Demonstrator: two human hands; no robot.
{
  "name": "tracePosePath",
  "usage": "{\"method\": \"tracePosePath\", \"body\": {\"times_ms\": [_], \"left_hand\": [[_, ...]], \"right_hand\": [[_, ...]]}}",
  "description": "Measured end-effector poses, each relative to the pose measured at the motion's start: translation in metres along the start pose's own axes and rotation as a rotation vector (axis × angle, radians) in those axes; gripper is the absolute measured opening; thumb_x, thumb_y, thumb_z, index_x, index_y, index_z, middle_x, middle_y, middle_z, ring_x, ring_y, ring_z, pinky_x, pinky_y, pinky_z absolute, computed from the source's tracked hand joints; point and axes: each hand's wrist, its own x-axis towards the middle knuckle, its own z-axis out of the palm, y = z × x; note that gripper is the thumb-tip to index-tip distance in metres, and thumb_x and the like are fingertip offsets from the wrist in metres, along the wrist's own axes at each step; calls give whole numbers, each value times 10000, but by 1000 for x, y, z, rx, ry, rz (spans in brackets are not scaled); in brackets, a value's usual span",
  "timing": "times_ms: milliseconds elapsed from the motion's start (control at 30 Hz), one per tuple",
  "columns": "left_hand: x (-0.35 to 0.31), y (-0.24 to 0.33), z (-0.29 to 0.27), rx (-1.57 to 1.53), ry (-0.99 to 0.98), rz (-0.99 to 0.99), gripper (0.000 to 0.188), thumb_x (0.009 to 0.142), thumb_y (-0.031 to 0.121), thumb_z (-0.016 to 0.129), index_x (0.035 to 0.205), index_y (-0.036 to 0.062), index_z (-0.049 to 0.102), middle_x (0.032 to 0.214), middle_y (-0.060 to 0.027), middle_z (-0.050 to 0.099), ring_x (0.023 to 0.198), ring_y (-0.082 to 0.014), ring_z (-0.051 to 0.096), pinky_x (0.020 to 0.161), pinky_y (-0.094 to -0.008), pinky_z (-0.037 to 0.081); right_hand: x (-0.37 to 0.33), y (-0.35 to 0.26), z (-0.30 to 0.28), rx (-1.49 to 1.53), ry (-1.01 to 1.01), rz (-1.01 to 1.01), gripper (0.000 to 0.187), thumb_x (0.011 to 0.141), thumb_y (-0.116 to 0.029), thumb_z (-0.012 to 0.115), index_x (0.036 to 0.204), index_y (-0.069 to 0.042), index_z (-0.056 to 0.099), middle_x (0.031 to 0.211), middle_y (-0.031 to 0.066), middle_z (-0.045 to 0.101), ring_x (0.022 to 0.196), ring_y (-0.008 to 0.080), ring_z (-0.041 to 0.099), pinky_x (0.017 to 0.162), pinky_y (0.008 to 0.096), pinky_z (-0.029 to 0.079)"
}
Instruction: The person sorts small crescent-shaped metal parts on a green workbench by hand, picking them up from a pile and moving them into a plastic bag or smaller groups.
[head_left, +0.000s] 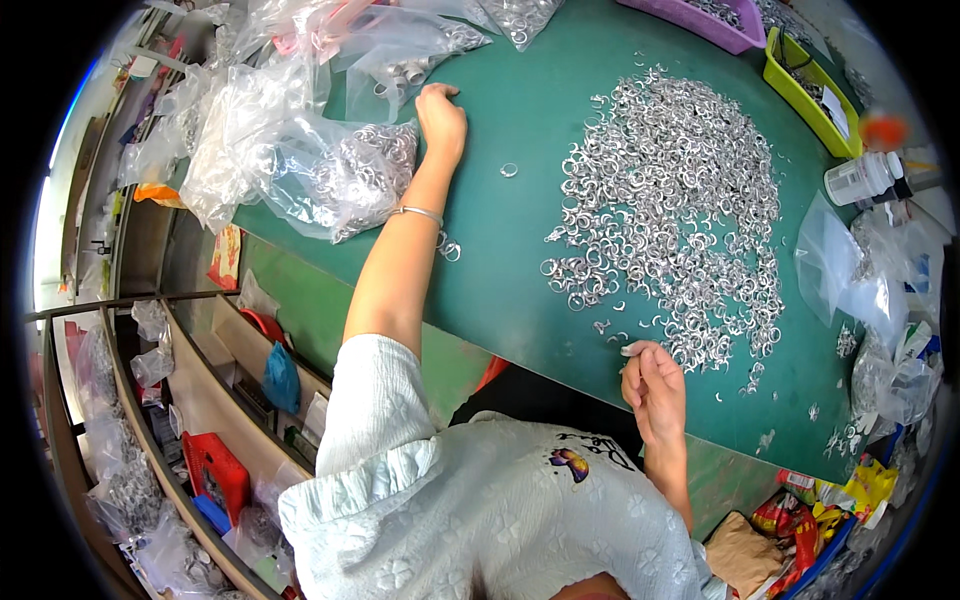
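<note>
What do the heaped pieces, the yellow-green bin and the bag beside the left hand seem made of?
Heaped pieces: likely metal, silvery with bright glints; which metal is unclear.
Yellow-green bin: probably moulded plastic, judging by its smooth, evenly coloured walls.
Bag: apparently clear plastic film, glossy, creased and see-through.

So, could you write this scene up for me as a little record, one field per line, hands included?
Surface: green table
Main pile: many small silvery rings, loosely spread
Left hand: fingers curled beside a clear bag of silvery pieces; grip unclear
Right hand: at the pile's near edge, seemingly pinching something small
Trays: purple tray and yellow-green tray, far right
Also: white bottle, right side
</note>
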Motion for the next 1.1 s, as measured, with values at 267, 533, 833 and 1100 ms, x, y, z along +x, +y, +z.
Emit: {"method": "tracePosePath", "body": {"times_ms": [267,533,833,1100], "left_hand": [[-18,16,-12,115,-24,203,369,779,-52,500,1140,-40,575,1270,-235,514,1212,-374,469,1025,-556,335],[-242,165,-118,-1287,-1187,-1121,376,989,263,443,1197,-40,524,1096,-135,621,980,-226,598,864,-359,485],[-271,139,-128,-1377,-953,-1134,242,992,208,459,1028,6,587,794,-13,562,688,-127,530,624,-268,452],[-148,92,-86,55,-375,32,315,838,245,690,1051,26,618,673,-87,541,584,-184,522,539,-334,415]], "right_hand": [[-2,-7,-2,77,48,-16,214,990,-126,428,1146,-8,515,754,12,489,561,78,446,480,199,324],[-13,6,6,-763,115,-738,225,883,84,434,1049,28,575,874,111,582,747,181,571,631,266,471],[0,-7,15,-1232,5,-884,332,790,-122,649,1100,-17,600,1106,110,590,1068,321,536,891,433,382],[35,5,35,-1788,-192,-679,597,789,-296,680,1339,-180,480,1465,16,355,1371,307,266,1067,572,234]]}}
